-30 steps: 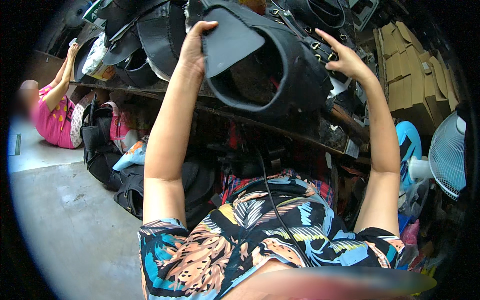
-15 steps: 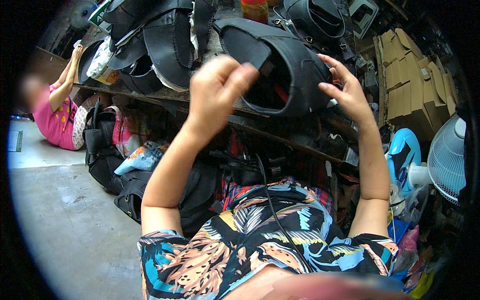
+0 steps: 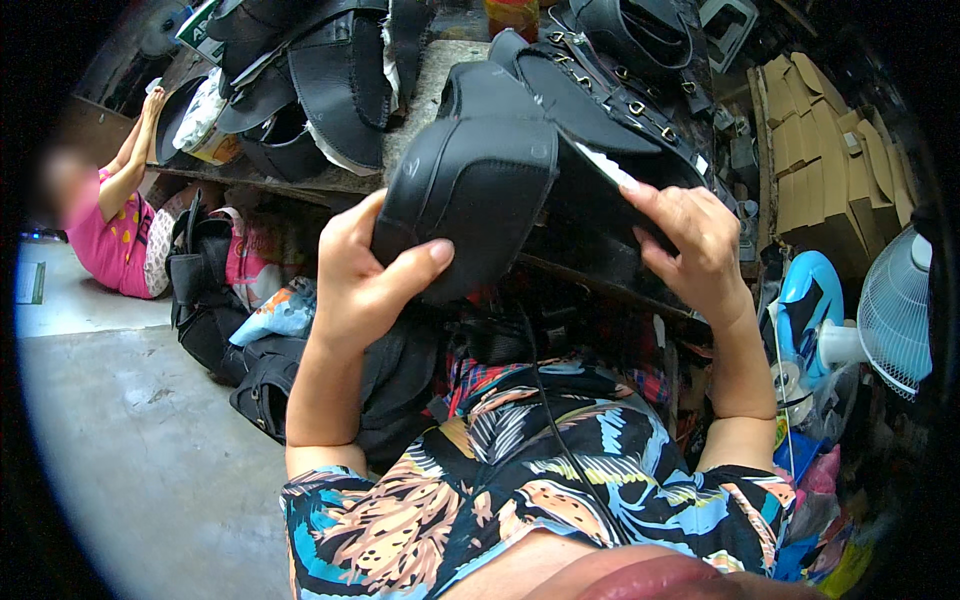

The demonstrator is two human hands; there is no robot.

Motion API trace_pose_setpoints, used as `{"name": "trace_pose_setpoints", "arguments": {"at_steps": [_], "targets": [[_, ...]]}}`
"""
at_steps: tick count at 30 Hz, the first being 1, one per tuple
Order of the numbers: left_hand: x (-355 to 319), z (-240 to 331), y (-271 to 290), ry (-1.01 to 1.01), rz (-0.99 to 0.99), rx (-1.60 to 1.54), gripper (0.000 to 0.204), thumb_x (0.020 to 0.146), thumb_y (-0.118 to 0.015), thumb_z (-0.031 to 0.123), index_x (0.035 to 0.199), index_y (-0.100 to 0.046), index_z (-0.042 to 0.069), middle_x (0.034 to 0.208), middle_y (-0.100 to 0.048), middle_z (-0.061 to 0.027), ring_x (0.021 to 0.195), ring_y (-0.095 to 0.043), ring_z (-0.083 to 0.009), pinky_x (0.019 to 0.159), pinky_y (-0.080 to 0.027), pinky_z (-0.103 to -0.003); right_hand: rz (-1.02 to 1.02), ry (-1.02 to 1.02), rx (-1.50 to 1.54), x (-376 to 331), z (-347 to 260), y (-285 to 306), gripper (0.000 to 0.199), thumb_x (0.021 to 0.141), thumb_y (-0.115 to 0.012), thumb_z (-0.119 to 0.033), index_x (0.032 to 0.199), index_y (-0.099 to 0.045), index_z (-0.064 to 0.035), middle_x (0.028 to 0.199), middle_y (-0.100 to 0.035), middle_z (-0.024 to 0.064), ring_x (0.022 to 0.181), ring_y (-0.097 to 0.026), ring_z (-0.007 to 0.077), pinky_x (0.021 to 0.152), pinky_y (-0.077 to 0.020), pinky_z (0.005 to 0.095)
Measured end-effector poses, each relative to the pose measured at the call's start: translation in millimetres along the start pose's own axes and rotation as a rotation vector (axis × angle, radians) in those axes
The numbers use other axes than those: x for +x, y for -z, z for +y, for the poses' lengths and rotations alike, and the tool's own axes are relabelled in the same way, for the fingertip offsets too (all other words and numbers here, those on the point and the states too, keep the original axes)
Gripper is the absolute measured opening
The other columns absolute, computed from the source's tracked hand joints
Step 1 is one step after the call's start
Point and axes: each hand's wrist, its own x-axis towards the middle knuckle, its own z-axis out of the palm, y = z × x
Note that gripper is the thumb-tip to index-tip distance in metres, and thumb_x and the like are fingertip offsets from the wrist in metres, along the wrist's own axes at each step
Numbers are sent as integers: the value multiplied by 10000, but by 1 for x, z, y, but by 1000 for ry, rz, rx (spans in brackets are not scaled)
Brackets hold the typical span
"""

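Gripped rounded black leather shoe upper (image 3: 470,190) with left hand (image 3: 365,280); right hand (image 3: 690,240) pinched rear edge. Inspection stage, likely; turning over needs firm two-handed hold.

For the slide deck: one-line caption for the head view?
Left hand and right hand hold a black boot upper before a cluttered workbench.

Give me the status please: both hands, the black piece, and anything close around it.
Left hand grips black padded piece. Right hand pinches its far edge. More black pieces piled on bench behind.
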Motion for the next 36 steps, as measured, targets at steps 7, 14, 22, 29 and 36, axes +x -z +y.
{"name": "trace_pose_setpoints", "arguments": {"at_steps": [7,14,22,29,36], "targets": [[-16,-22,25,68,85,-147,393,692,-721,16,1070,-657,-75,947,-713,-92,843,-661,-146,819,-513,-284,24,0,-69,-25,8,12,600,618,-722,53,1188,-648,-121,763,-611,24,660,-592,205,629,-467,343],[-22,-13,51,48,232,-171,450,665,-680,68,1093,-635,-63,967,-706,-154,806,-691,-227,785,-545,-335,251,-79,-123,-47,32,25,608,649,-743,79,1217,-585,-68,1026,-697,102,796,-654,269,699,-515,369],[15,-16,-12,-332,-551,831,250,663,-678,138,881,-605,40,669,-588,-148,666,-623,-346,604,-497,-422,336,-33,-104,-12,37,2,620,740,-757,8,1299,-503,-76,1173,-679,111,881,-681,253,768,-541,348],[32,-36,-62,-283,-666,982,244,755,-704,202,838,-542,40,752,-633,-133,758,-654,-340,673,-526,-442,467,69,-191,37,59,-9,547,788,-733,-30,1291,-527,-92,1250,-653,80,1000,-682,251,837,-549,343],[43,-40,-72,-374,-582,980,369,740,-731,214,1002,-552,24,879,-627,-123,890,-620,-304,722,-529,-409,597,-54,-448,85,81,7,551,830,-745,-79,1325,-511,-131,1338,-583,109,1143,-626,259,874,-568,376]]}}
